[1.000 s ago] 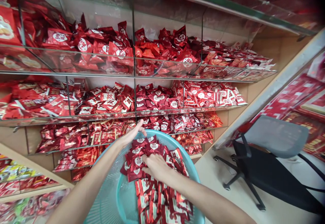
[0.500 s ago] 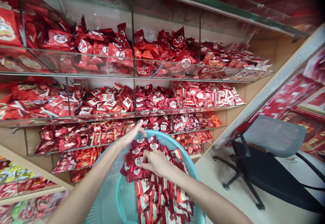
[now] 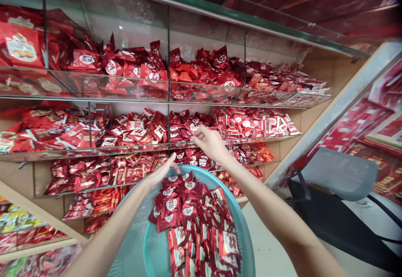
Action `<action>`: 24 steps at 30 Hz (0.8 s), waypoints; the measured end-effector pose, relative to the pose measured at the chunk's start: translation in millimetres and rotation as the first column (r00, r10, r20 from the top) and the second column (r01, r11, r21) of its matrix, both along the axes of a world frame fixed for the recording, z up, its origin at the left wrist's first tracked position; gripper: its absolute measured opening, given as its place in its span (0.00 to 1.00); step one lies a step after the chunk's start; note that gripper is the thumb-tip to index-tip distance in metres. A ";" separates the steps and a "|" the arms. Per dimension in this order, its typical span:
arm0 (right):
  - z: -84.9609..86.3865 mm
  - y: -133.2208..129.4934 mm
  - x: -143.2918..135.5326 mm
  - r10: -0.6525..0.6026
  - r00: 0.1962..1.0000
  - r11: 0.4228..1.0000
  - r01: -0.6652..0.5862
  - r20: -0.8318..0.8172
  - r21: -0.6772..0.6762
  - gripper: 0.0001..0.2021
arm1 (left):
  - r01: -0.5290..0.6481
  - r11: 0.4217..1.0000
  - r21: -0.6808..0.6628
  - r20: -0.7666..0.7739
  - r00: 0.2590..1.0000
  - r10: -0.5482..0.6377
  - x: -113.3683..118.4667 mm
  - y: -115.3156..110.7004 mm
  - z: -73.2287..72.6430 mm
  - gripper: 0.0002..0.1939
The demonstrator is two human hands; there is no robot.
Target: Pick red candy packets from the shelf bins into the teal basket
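A turquoise mesh basket (image 3: 248, 235) bears many small red packets (image 3: 204, 243), with darker red ones (image 3: 171, 205) near its far side. My left hand (image 3: 163, 170) is at the basket's far left rim, fingers apart and holding nothing visible. Over the front edge of the middle shelf is my right hand (image 3: 209, 143), beside dark red packets (image 3: 179, 132) in a glass compartment. Its fingers are curled together at a packet's edge; whether they grip it is hard to tell.
Glass shelves (image 3: 125, 99) full of red packets stretch across in front, with upright dividers and a thick glass edge (image 3: 220, 14) above. A grey and black office chair (image 3: 341, 174) stands at the right. Yellow packets (image 3: 19, 218) lie low on the left.
My right hand has risen from the dark packets in the basket to the middle shelf. My left hand stays near the rim. The view has shifted slightly.
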State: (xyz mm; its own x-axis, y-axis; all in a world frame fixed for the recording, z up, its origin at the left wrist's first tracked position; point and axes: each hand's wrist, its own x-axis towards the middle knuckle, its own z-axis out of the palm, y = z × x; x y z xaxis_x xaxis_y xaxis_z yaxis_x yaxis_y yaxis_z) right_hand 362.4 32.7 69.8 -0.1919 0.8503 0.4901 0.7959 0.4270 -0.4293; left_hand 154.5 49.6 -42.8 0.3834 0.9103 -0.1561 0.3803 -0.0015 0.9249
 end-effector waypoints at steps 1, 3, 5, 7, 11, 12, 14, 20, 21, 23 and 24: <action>4.4 14.7 1.5 -0.050 0.999 0.998 0.049 0.014 0.028 0.07 | -0.002 1.000 0.004 -0.005 1.000 0.002 -0.5 -0.7 0.9 0.36; 6.3 42.2 2.8 -0.142 0.988 0.990 0.140 0.057 0.034 0.10 | -0.003 1.000 0.026 -0.010 1.000 0.003 -1.9 -2.7 3.2 0.36; 2.3 63.4 1.5 -0.198 0.971 0.979 0.203 0.130 -0.027 0.16 | -0.015 0.999 0.053 -0.013 1.000 0.015 -3.7 -5.1 5.6 0.35; -2.6 76.4 -2.2 -0.224 0.955 0.963 0.247 0.194 -0.104 0.21 | -0.024 0.997 0.067 -0.019 1.000 0.025 -5.9 -7.1 7.0 0.35; -5.7 84.2 -12.1 -0.258 0.941 0.946 0.292 0.218 -0.140 0.19 | -0.029 0.998 0.057 -0.021 0.999 0.030 -10.4 -8.5 6.7 0.34; -5.6 84.4 -14.0 -0.263 0.941 0.946 0.295 0.214 -0.133 0.18 | -0.028 0.998 0.055 -0.018 0.999 0.029 -11.4 -8.4 6.1 0.34; -5.6 84.6 -16.5 -0.266 0.942 0.948 0.294 0.205 -0.119 0.16 | -0.029 0.998 0.052 -0.013 0.999 0.030 -12.8 -7.9 4.7 0.34; -5.1 83.8 -13.6 -0.246 0.962 0.961 0.257 0.116 -0.100 0.13 | -0.023 1.000 0.011 -0.011 1.000 0.023 -13.8 -5.9 -1.0 0.35; -3.6 83.1 -12.3 -0.230 0.969 0.966 0.238 0.087 -0.098 0.13 | -0.023 1.000 0.006 -0.010 1.000 0.023 -13.6 -5.7 -1.9 0.35; 1.0 79.7 -9.8 -0.191 0.981 0.979 0.192 0.018 -0.074 0.12 | -0.026 1.000 0.007 -0.008 1.000 0.026 -13.0 -5.1 -3.6 0.35; 3.8 76.2 -8.6 -0.167 0.986 0.985 0.166 -0.018 -0.050 0.12 | -0.027 1.000 0.010 -0.006 1.000 0.027 -12.7 -4.7 -4.2 0.35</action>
